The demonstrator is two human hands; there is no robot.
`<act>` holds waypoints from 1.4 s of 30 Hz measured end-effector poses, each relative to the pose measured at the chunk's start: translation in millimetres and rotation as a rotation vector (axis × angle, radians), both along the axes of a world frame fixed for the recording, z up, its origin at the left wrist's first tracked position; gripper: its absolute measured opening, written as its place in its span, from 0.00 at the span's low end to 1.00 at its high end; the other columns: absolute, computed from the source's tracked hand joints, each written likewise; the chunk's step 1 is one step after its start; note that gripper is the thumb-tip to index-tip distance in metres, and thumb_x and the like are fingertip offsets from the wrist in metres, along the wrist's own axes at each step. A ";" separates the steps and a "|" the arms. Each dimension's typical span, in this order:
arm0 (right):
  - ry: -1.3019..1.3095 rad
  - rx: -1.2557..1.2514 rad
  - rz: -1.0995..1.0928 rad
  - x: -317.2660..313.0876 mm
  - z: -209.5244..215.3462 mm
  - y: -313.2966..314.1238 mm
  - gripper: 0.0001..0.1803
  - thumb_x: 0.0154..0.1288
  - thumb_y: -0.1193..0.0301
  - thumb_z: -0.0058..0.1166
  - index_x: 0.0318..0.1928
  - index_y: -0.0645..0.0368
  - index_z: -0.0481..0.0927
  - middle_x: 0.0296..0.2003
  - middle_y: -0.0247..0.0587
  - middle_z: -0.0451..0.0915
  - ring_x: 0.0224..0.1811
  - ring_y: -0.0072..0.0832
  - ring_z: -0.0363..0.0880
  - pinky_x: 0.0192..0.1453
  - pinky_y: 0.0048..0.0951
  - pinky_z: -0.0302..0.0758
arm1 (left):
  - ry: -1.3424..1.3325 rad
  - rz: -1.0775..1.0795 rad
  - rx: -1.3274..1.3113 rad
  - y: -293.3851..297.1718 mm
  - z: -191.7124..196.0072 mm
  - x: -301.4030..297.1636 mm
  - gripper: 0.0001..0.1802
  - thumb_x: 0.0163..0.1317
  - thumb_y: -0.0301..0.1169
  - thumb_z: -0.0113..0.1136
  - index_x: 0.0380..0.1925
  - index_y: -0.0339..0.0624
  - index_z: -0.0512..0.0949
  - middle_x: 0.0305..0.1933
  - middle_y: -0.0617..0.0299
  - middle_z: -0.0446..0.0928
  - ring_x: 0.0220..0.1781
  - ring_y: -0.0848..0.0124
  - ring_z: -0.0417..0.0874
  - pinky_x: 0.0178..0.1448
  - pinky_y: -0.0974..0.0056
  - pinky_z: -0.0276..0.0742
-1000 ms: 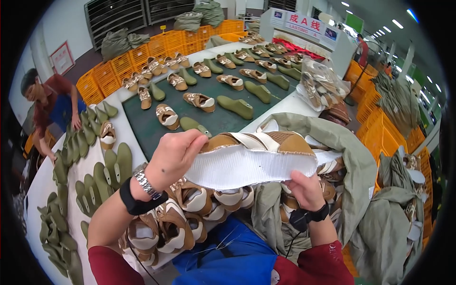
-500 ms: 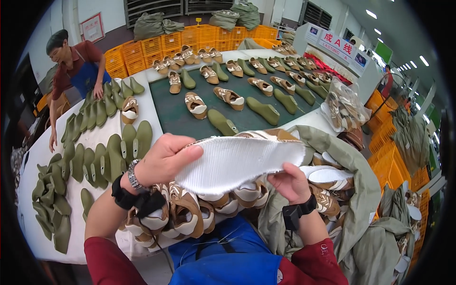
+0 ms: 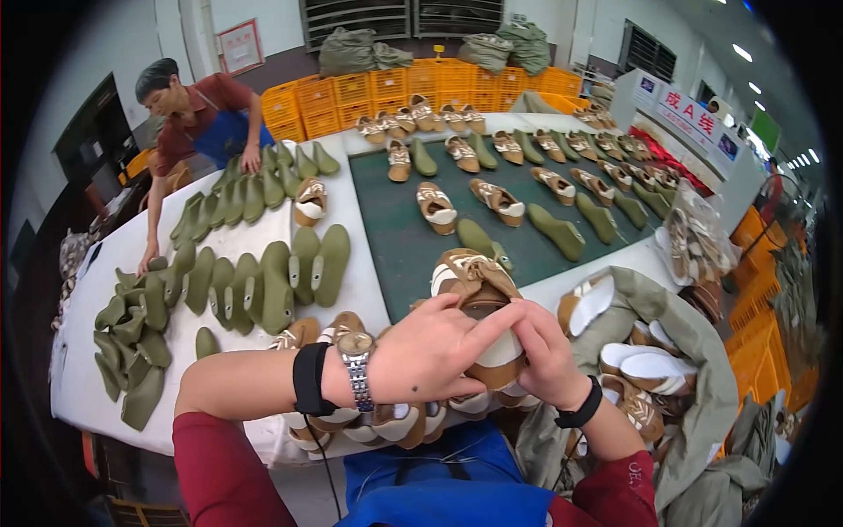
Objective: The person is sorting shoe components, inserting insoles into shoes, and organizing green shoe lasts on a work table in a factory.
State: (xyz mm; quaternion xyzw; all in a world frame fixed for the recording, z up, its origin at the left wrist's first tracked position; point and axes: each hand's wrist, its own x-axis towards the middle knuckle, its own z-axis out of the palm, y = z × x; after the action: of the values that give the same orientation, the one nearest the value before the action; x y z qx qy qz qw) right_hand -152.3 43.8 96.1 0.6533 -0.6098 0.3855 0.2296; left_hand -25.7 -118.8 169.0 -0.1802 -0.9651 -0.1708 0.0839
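Note:
A brown-and-white sneaker upper (image 3: 467,270) is held up in front of me, its toe pointing away and its opening and heel toward me. My left hand (image 3: 430,347) reaches across its left side, closed on it, with fingers at the opening. On the right side of the heel, my right hand (image 3: 549,356) is wrapped round it, fingertips meeting those of my left hand. Its underside is hidden. Beneath my hands, a row of similar uppers (image 3: 399,426) lines the near table edge. At my right sits a grey-green cloth sack (image 3: 716,364) with more uppers in it.
Green shoe lasts (image 3: 277,285) stand in rows on the white table (image 3: 79,351) at left. A co-worker (image 3: 198,123) leans over them, hands among the lasts. A dark green belt (image 3: 386,255) bears uppers and lasts. Orange crates (image 3: 351,92) stack behind; others stand right.
The upper has turned from showing its white underside to sitting upright, heel toward me. Both hands have closed in together around the heel and opening. My view has swung left.

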 end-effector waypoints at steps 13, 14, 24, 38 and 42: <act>-0.598 0.282 -0.597 -56.9 -59.2 98.8 0.30 0.47 0.81 0.55 0.55 0.64 0.65 0.51 0.54 0.67 0.50 0.46 0.69 0.55 0.36 0.67 | -0.001 0.903 -0.422 -349.6 -93.1 -22.4 0.18 0.39 0.25 0.60 0.35 0.46 0.73 0.38 0.53 0.76 0.47 0.55 0.73 0.51 0.53 0.64; -0.650 0.323 -0.681 -60.4 -65.3 104.7 0.29 0.48 0.81 0.54 0.55 0.63 0.65 0.51 0.53 0.67 0.50 0.47 0.69 0.54 0.36 0.68 | 0.057 0.946 -0.499 -376.2 -102.7 -23.0 0.19 0.39 0.25 0.61 0.36 0.48 0.74 0.38 0.55 0.75 0.47 0.56 0.73 0.50 0.53 0.66; -0.841 0.311 -1.073 -205.8 -178.9 159.9 0.29 0.52 0.60 0.57 0.51 0.67 0.69 0.32 0.50 0.78 0.31 0.34 0.78 0.36 0.33 0.75 | 0.029 0.650 -0.348 -398.9 -145.1 -15.3 0.23 0.38 0.21 0.59 0.41 0.36 0.71 0.46 0.48 0.69 0.51 0.49 0.67 0.56 0.55 0.65; -2.157 -0.356 -0.556 -189.7 -225.5 65.3 0.58 0.43 0.70 0.66 0.67 0.46 0.35 0.42 0.39 0.73 0.40 0.28 0.71 0.49 0.39 0.66 | -0.128 0.226 -0.147 -118.2 -33.8 -29.2 0.25 0.40 0.20 0.62 0.44 0.38 0.71 0.48 0.48 0.71 0.54 0.50 0.68 0.59 0.56 0.64; -2.207 -0.300 -0.454 -206.8 -249.5 73.1 0.33 0.48 0.66 0.62 0.55 0.53 0.62 0.35 0.33 0.72 0.33 0.24 0.68 0.45 0.37 0.66 | -0.122 -0.010 -0.229 -47.6 -28.6 -64.6 0.24 0.42 0.22 0.63 0.44 0.39 0.71 0.48 0.51 0.71 0.55 0.51 0.68 0.59 0.56 0.64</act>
State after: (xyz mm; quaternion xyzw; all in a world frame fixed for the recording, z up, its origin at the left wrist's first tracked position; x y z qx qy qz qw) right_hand -359.1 116.8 -153.4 -0.2026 -0.5310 0.7691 -0.2924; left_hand -90.3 -166.4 140.5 -0.1824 -0.9807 -0.0705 0.0029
